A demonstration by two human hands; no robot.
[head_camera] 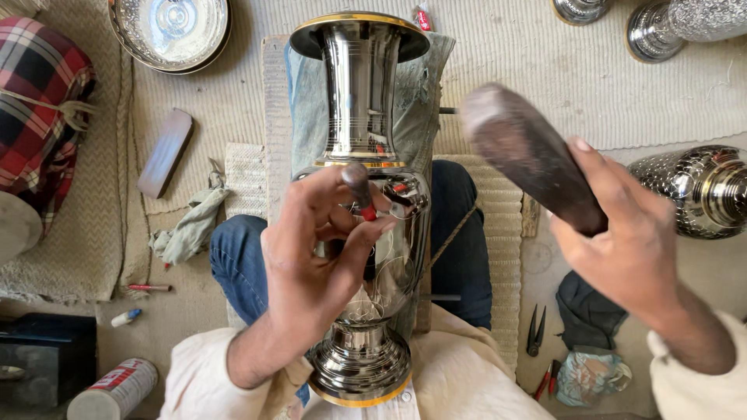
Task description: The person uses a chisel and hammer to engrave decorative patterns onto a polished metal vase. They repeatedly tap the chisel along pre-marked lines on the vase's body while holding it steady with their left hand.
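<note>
Plaid bundle at 9 o'clock, engraved metal bowl at 11, both parked clear of the work. Wooden block and a rag lie on the mat left of the knees; spray can at 7. Polished metal vase lies lengthwise across the lap on a cloth pad, mouth at 12, foot at 6, so the belly faces up. Left hand curls tight around a chisel-like punch, tip set on the belly. Right hand at 3 is clenched on a dark wooden mallet, raised, blurred. Patterned metal vessel far right; pliers at 5.
</note>
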